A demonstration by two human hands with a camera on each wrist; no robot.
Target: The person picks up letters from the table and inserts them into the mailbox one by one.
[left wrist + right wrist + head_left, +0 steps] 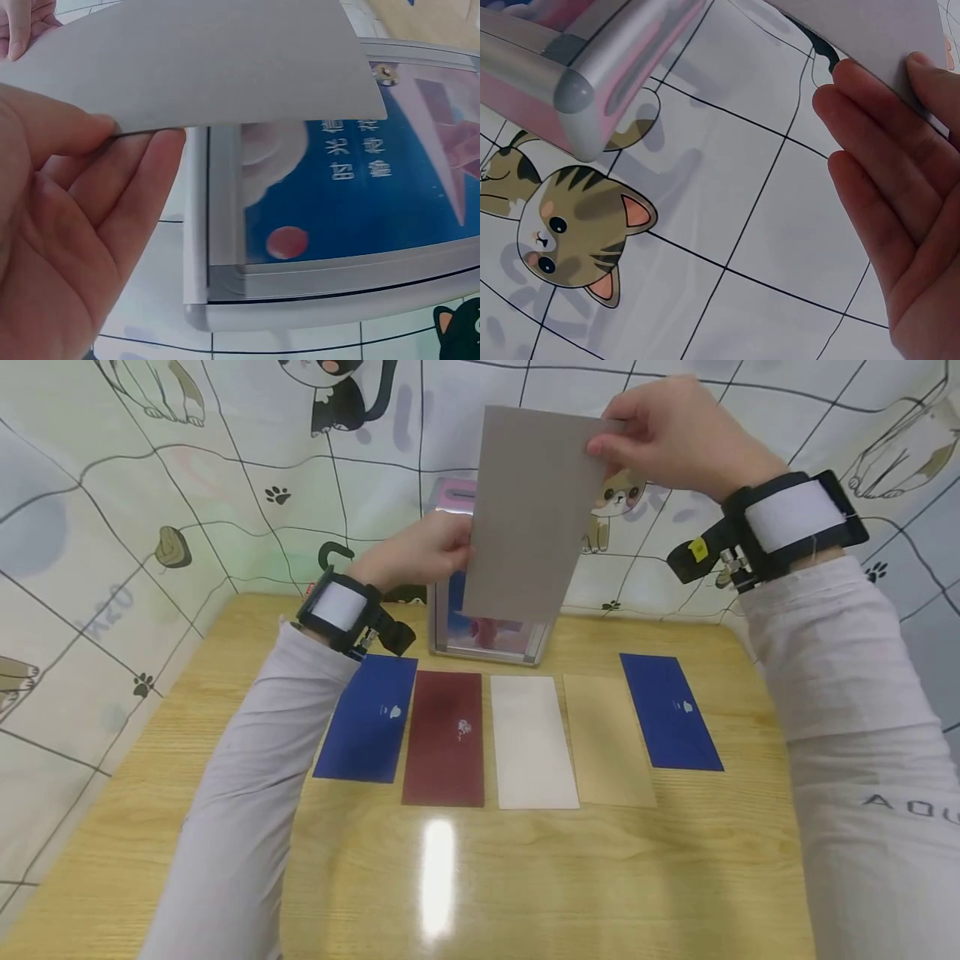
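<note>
- At far left, a blue card [366,722] lies slanted on the table [517,885], partly under the line of the left forearm; its printed mark faces up, probably to be seen from the seat.
- The left hand [422,552] pinches the grey card [531,518] by its edge, thumb against fingers, which likely steadies it without bending it.
- A red card [444,739] comes next, flat and near the blue one.
- Behind the row stands a metal-framed box [489,635], its picture side partly covered by the grey card, which hangs raised and tilted before it; whether they touch cannot be told.
- A white card [534,743] and a tan card [609,741] lie side by side, perhaps spread so each shows.
- The right hand [667,439] pinches the grey card near its upper corner, apparently sharing its support.
- Another blue card [673,712] ends the row, slanting the other way.
</note>
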